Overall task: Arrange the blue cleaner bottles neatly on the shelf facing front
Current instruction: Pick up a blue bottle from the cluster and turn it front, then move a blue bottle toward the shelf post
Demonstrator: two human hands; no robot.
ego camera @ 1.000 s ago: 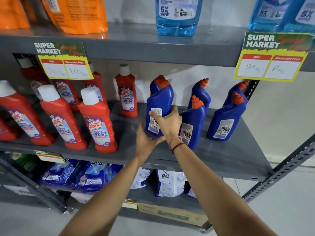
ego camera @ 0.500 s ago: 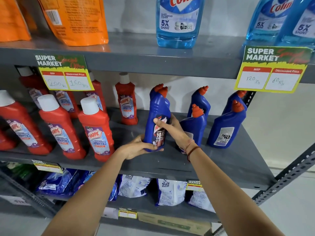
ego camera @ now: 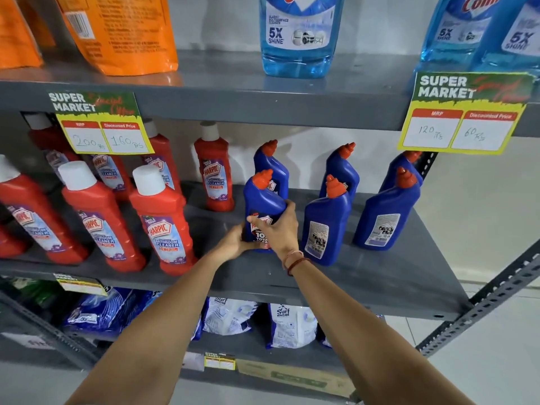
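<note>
Several blue cleaner bottles with orange caps stand on the grey middle shelf [ego camera: 380, 276]. Both hands hold the front-left blue bottle [ego camera: 261, 204], upright, its front label towards me. My left hand [ego camera: 233, 244] grips its lower left side. My right hand [ego camera: 276, 229] wraps its front and right side. Another blue bottle [ego camera: 273, 168] stands right behind it. To the right, a blue bottle [ego camera: 325, 226] and a further one [ego camera: 385, 220] show their back labels. Two more [ego camera: 343, 169] [ego camera: 404, 165] stand in the back row.
Red bathroom cleaner bottles [ego camera: 163, 226] fill the shelf's left half. Price tags [ego camera: 99, 127] [ego camera: 461, 112] hang from the upper shelf, which carries orange pouches [ego camera: 122, 33] and light blue glass cleaner bottles [ego camera: 298, 36]. Detergent bags [ego camera: 289, 325] lie on the shelf below.
The held bottle turned from back label to front label facing me and now stands on the shelf. My left hand came up onto its lower side.
</note>
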